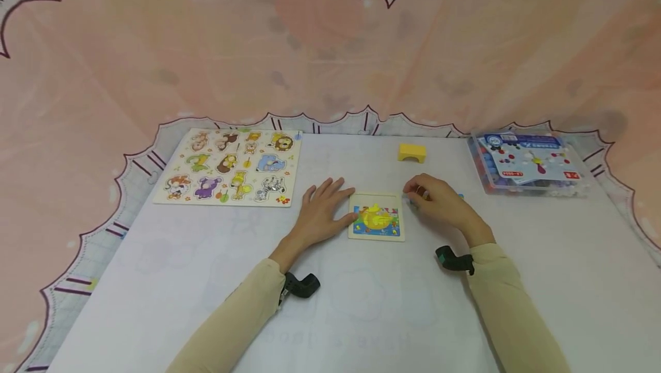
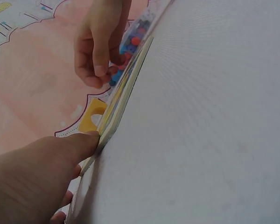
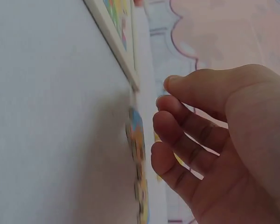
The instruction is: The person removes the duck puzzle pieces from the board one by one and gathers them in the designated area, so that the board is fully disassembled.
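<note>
A small wooden puzzle board (image 1: 376, 232) with a yellow picture in a blue scene lies flat on the table. My left hand (image 1: 322, 212) rests at the board's left side with its fingers spread, and in the left wrist view the thumb (image 2: 86, 144) touches the edge. Just right of the board hovers my right hand (image 1: 439, 201), its fingers loosely bent. In the right wrist view the thumb and fingertips (image 3: 164, 123) stand apart with nothing between them. Colourful puzzle pieces (image 3: 138, 140) lie on the table beneath that hand, mostly hidden from the head view.
A large animal puzzle board (image 1: 242, 181) lies at the back left. Behind the small board stands a yellow arch block (image 1: 412, 150). A clear plastic box (image 1: 532, 181) with coloured parts and a printed card sits at the back right. A cloud-patterned curtain hangs behind the table.
</note>
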### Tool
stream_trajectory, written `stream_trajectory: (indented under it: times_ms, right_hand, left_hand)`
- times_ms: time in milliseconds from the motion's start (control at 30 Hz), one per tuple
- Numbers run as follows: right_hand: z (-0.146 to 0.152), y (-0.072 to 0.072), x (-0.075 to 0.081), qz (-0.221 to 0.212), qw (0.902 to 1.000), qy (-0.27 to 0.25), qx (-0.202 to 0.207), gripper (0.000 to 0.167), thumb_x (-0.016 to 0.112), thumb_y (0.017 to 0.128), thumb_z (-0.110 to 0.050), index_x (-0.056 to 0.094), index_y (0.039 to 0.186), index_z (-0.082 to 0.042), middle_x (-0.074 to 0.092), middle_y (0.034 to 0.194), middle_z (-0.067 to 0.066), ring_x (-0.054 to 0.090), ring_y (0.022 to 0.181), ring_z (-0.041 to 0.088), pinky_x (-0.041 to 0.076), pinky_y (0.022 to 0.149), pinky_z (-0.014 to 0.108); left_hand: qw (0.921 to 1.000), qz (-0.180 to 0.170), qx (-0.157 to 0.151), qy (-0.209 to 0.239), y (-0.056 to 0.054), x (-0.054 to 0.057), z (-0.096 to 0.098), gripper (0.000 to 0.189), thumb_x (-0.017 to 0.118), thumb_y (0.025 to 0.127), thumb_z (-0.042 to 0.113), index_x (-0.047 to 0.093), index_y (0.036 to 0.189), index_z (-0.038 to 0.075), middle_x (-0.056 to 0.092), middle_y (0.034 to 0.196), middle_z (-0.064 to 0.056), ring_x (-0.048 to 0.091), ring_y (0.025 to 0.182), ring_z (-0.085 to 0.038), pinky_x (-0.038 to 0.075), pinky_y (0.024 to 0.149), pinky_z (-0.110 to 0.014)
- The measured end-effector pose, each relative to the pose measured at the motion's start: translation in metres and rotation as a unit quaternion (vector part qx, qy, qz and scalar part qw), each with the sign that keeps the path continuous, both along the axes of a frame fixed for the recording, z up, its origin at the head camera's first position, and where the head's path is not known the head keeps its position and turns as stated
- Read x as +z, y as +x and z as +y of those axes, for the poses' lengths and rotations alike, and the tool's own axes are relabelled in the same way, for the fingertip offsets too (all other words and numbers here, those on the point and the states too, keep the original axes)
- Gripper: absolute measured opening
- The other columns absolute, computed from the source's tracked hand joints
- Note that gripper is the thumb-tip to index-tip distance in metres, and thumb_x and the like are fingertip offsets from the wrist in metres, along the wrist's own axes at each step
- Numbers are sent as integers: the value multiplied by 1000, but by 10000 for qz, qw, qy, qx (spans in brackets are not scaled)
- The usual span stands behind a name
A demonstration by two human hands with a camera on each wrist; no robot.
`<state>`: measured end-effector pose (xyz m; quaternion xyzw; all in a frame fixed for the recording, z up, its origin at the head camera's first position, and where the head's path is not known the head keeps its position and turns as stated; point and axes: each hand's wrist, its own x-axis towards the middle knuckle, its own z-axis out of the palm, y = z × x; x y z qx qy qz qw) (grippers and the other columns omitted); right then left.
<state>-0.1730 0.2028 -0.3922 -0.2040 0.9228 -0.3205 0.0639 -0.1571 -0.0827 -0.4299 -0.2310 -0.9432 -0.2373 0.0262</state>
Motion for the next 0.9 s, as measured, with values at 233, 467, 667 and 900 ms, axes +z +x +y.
stream_trajectory:
  times_ms: [233, 467, 667, 900]
  right_hand:
    - [-29, 4, -2, 88, 9987, -112, 491, 18, 56, 94, -12, 62, 111, -8, 61, 97, 3, 53, 86, 16, 49, 77, 31]
    - [-52, 9, -5, 52, 9960, 61, 887, 23, 56, 94, -14, 63, 116, -7, 57, 92, 1, 52, 82, 13, 48, 72, 25]
    - [-60, 13, -6, 128, 9956, 471, 795, 24, 56, 94, -17, 65, 117, -12, 55, 93, -1, 50, 78, 12, 44, 67, 25]
    - [-62, 15, -8, 24, 9960, 462, 767, 24, 58, 93, -15, 64, 116, -16, 54, 97, -2, 52, 85, 13, 46, 75, 26]
  left_hand:
    - [10000, -54, 15, -78, 2, 2, 2, 57, 58, 88, 49, 49, 138, 23, 35, 153, -6, 23, 145, -29, 14, 115, -57]
    - [9999, -89, -7, -149, 1, 4, 1, 58, 57, 90, 50, 47, 140, 23, 34, 153, -6, 23, 145, -29, 14, 115, -57]
    - [9996, -110, -74, -260, 1, 3, 0, 66, 55, 87, 58, 44, 142, 24, 31, 155, -5, 20, 146, -28, 12, 116, -56]
    - [9992, -135, -91, -371, 1, 2, -1, 71, 57, 84, 60, 42, 143, 24, 29, 156, -4, 18, 146, -27, 12, 116, -56]
